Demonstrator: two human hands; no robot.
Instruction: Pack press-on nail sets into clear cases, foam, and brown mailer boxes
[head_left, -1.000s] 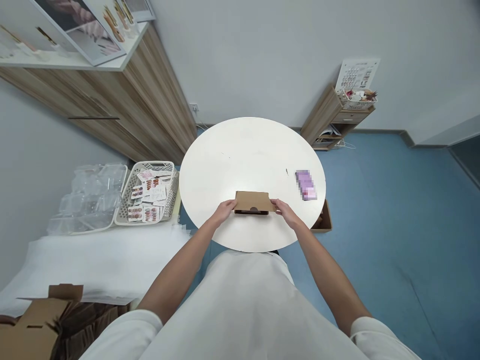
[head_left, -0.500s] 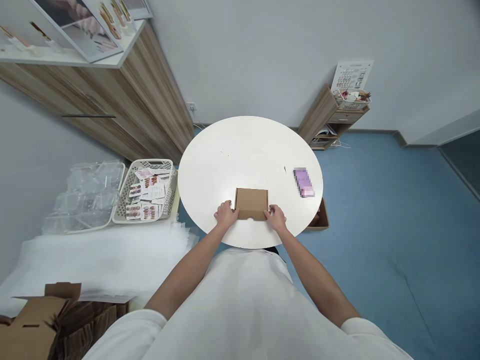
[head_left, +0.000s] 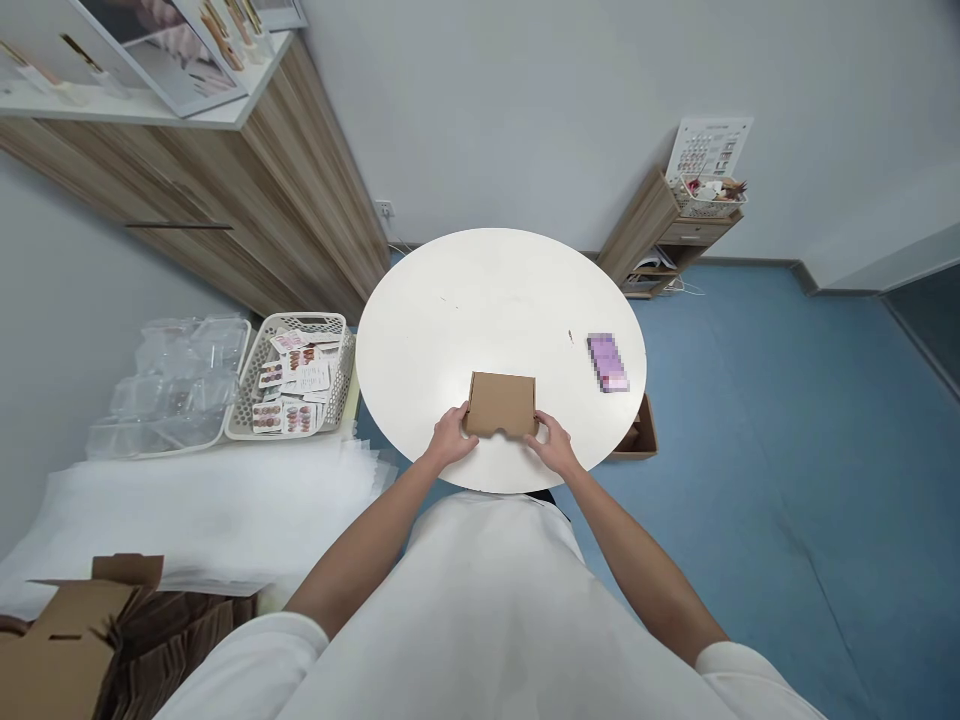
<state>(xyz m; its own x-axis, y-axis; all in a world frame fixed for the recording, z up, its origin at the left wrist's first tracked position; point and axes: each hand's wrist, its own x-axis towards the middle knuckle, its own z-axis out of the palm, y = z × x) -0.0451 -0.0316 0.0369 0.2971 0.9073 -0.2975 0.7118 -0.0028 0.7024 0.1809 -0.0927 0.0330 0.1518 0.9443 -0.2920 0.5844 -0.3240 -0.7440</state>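
Observation:
A small, flat brown cardboard box (head_left: 501, 402) lies near the front edge of the round white table (head_left: 480, 290). Its top panel looks slightly raised at the edge facing me, where a notch shows. My left hand (head_left: 451, 437) grips the front left corner, thumb in front and fingers along the side. At the front right corner my right hand (head_left: 553, 443) holds the box the same way. What is inside the box cannot be seen.
A blurred purple item (head_left: 607, 362) lies at the table's right. On the left stand a white basket of printed cards (head_left: 343, 375), clear plastic containers (head_left: 176, 375), white sheets (head_left: 195, 510) and an open carton (head_left: 67, 630). Another carton (head_left: 651, 440) sits on the floor at right.
The front edge of the box's top has come up a little, and its notch shows more. Both hands have shifted their hold at the front corners, thumbs now lower.

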